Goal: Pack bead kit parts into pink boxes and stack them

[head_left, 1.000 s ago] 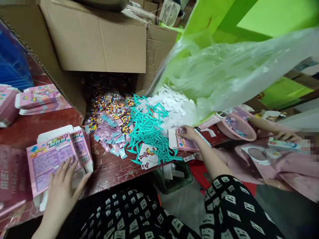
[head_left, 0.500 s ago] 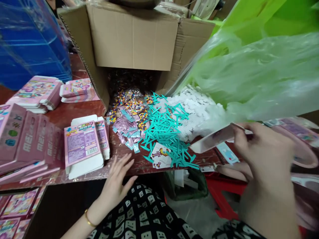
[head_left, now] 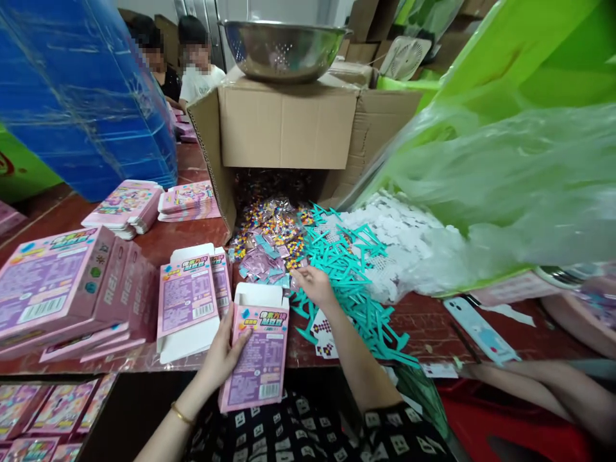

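My left hand (head_left: 225, 351) grips a pink and purple cardboard box (head_left: 257, 359) by its left side. The box stands upright with its white top flap open. My right hand (head_left: 314, 285) is closed in a pinch at the right edge of a pile of small pink and blue packets (head_left: 262, 260). A small pinkish packet seems to be between its fingertips, partly hidden. Beside that hand lies a heap of turquoise plastic sticks (head_left: 337, 250). Printed pattern cards (head_left: 323, 330) lie partly under my right forearm.
Bags of colourful beads (head_left: 274, 215) spill from an open carton (head_left: 289, 128) topped by a steel colander (head_left: 283, 51). White pegboard pieces (head_left: 409, 237) lie right, under plastic sheeting. Open boxes (head_left: 187, 301) and stacked boxes (head_left: 52, 276) stand left. Another person's arm (head_left: 524, 388) rests lower right.
My right hand has come from the far right to the packet pile. The box it carried appears to be in my left hand now, which rested unburdened at the table edge. The view has tilted up.
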`<control>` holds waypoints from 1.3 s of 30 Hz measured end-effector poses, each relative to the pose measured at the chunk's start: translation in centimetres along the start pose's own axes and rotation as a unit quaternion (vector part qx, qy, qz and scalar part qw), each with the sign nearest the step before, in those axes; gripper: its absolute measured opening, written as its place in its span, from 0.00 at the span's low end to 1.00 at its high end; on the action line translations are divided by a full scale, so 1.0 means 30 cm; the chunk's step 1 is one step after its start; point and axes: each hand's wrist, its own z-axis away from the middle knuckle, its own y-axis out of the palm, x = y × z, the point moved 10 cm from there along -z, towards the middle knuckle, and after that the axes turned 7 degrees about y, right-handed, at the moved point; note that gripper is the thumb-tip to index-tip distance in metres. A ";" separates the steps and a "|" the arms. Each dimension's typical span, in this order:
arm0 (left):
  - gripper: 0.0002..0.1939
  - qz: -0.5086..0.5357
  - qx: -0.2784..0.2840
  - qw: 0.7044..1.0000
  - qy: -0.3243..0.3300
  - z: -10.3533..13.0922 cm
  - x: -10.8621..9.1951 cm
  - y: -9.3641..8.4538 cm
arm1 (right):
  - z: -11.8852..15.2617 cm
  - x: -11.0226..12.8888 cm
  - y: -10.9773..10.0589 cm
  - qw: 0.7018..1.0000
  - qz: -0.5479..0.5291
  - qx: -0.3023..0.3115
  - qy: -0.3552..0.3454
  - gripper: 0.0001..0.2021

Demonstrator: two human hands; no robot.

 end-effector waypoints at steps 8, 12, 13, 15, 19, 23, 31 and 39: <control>0.34 -0.040 -0.018 0.994 0.096 0.047 -0.070 -0.011 | -0.188 -0.079 0.078 0.996 0.070 -0.040 -0.046 0.12; 0.33 -0.078 0.000 0.997 0.021 0.053 0.046 0.017 | -0.222 -0.014 0.021 0.987 0.111 -0.062 -0.100 0.11; 0.33 -0.092 0.006 0.996 0.009 0.051 0.074 0.029 | -0.245 0.029 0.021 0.978 0.147 -0.062 -0.131 0.16; 0.34 -0.124 0.015 0.992 0.019 0.049 0.090 0.056 | -0.314 0.109 0.059 0.953 0.244 -0.023 -0.179 0.27; 0.31 -0.181 0.022 0.978 0.101 0.057 -0.029 0.079 | -0.484 0.185 0.104 0.926 0.334 0.077 -0.158 0.28; 0.29 -0.151 0.012 0.976 0.155 0.001 -0.205 0.044 | -0.448 0.281 0.052 0.938 0.295 0.046 -0.175 0.17; 0.32 0.105 0.010 0.994 0.014 -0.199 -0.223 0.131 | 0.125 0.207 0.117 0.970 -0.201 0.067 -0.121 0.30; 0.25 0.115 0.164 0.976 -0.083 -0.148 -0.218 0.298 | 0.193 -0.093 -0.077 0.980 -0.188 -0.042 0.058 0.21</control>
